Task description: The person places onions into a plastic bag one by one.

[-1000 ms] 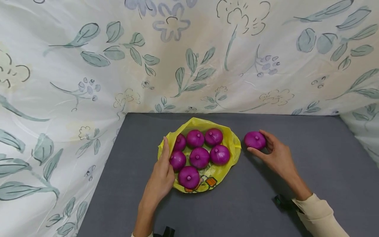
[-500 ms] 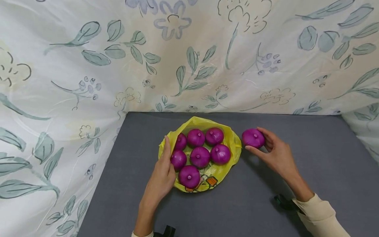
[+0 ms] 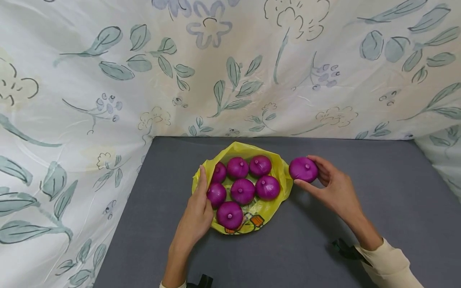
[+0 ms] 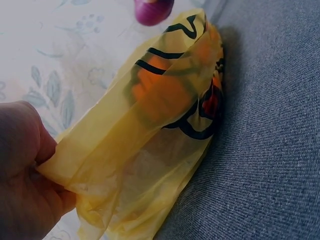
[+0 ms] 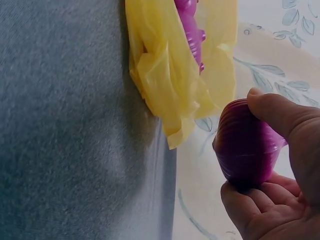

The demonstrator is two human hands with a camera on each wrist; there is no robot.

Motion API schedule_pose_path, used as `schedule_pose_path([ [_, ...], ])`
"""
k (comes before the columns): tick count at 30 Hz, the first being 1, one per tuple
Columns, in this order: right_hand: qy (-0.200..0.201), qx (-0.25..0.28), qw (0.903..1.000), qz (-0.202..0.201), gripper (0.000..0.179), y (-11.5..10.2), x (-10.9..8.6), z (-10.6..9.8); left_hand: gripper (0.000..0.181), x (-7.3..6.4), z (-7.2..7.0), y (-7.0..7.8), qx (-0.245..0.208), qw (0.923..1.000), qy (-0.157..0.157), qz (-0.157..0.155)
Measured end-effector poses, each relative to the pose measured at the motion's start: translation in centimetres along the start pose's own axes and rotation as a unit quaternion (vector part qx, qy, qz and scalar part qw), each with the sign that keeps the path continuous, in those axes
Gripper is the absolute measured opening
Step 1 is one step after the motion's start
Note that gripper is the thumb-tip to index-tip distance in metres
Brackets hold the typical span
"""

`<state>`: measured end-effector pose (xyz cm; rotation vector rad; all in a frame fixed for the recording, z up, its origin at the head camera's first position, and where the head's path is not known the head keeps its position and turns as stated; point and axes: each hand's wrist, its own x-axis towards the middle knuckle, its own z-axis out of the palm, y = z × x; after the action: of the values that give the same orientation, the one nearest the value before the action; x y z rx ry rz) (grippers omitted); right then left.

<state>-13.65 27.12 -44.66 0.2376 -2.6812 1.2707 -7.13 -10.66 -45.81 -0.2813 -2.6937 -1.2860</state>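
Note:
My left hand [image 3: 195,214] pinches the left edge of a yellow plastic bag [image 3: 238,149], which stands open on the grey surface. In the left wrist view, thumb and fingers grip the bag's thin film [image 4: 107,160]. Several glossy purple toy onions [image 3: 243,191] sit inside, the leftmost ones partly hidden by the bag's side. Just off the bag's right rim, my right hand [image 3: 338,196] holds another purple toy onion [image 3: 303,169]. The right wrist view shows this onion [image 5: 245,142] between thumb and fingers, raised above the surface beside the bag [image 5: 175,85].
Dark grey cloth [image 3: 281,256] covers the surface under the bag. A white sheet with leaf and flower prints [image 3: 230,80] hangs behind it and along the left side. A dark strap device [image 3: 347,250] is on the right wrist.
My right hand has moved a little left with the toy onion, bringing it close to the bag's right rim. The left hand and the bag have stayed in place.

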Motion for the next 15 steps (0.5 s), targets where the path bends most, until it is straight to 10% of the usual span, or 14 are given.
schedule_pose_path([
  [15, -0.039, 0.016, 0.9968, -0.068, 0.078, -2.7, -1.3, 2.1, 0.092, 0.0, 0.0, -0.2, -0.005, 1.0, -0.002, -0.001],
])
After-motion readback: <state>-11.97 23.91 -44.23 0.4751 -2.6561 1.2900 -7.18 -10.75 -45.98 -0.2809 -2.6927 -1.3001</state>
